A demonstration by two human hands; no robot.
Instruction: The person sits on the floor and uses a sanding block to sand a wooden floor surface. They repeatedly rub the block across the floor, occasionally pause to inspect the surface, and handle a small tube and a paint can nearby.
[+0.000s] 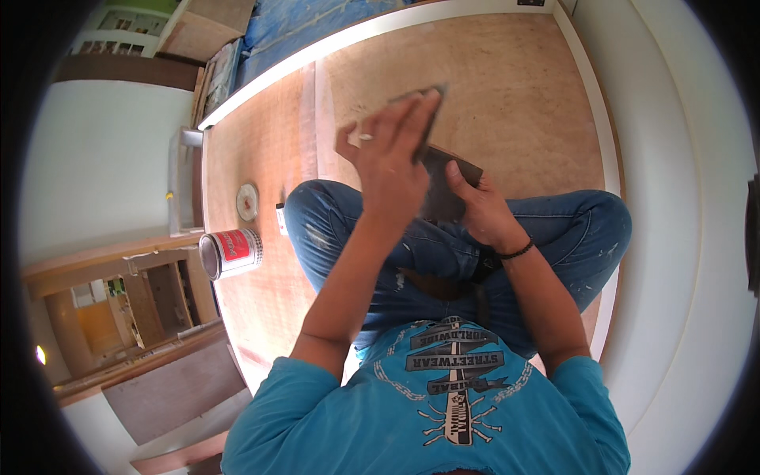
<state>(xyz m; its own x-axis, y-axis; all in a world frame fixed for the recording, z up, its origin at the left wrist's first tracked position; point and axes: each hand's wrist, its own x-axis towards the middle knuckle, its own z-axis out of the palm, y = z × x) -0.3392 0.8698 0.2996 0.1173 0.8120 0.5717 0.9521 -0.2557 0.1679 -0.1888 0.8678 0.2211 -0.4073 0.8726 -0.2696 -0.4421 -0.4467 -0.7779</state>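
Note:
My left hand point(388, 154), with a ring on one finger, is raised over my lap and slightly blurred. Its straightened fingers press against a thin dark flat piece point(430, 120), seen almost edge-on. A dark rectangular sheet point(445, 188), which looks like sandpaper, is pinched in my right hand point(484, 207), thumb on top. The two dark pieces meet or overlap near the left palm; I cannot tell whether they are one folded sheet. Below them are my crossed legs in blue jeans point(332, 229).
I sit on a plywood surface point(483, 79) with a raised white edge point(586, 67). To my left stand a paint can point(231, 252) with a red label and a round lid point(248, 202). Blue sheeting point(293, 28) lies beyond the far edge. A pale wall point(673, 158) rises at right.

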